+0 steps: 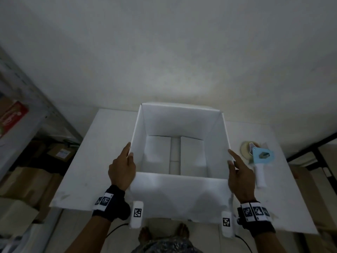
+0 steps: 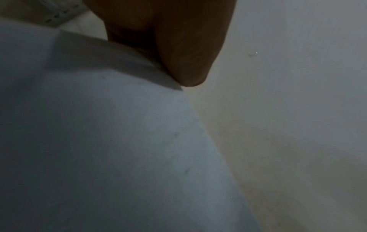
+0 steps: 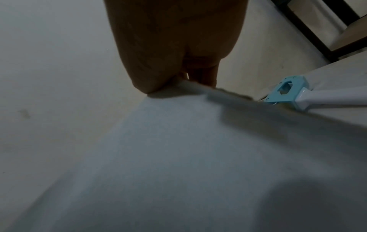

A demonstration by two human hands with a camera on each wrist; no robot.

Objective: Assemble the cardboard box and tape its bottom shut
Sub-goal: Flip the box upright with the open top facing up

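Note:
A white cardboard box [image 1: 179, 190] stands upright with its top open on the white table [image 1: 102, 143]. Inside, the two bottom flaps lie flat with a strip [image 1: 175, 156] along their middle seam. My left hand [image 1: 122, 167] grips the box's left wall near the rim, thumb on the edge and fingers outside. My right hand [image 1: 238, 174] grips the right wall the same way, index finger stretched along it. The wrist views show a thumb [image 2: 190, 66] and a thumb [image 3: 151, 66] at the wall's [image 3: 178, 141] edge. A blue tape dispenser [image 1: 260, 157] with a white handle lies to the right of the box.
A metal shelf [image 1: 27, 110] with brown cartons stands at the left. More cartons and a dark frame [image 1: 310, 148] are at the right. A plain wall rises behind the table. My feet [image 1: 164, 232] show below the near table edge.

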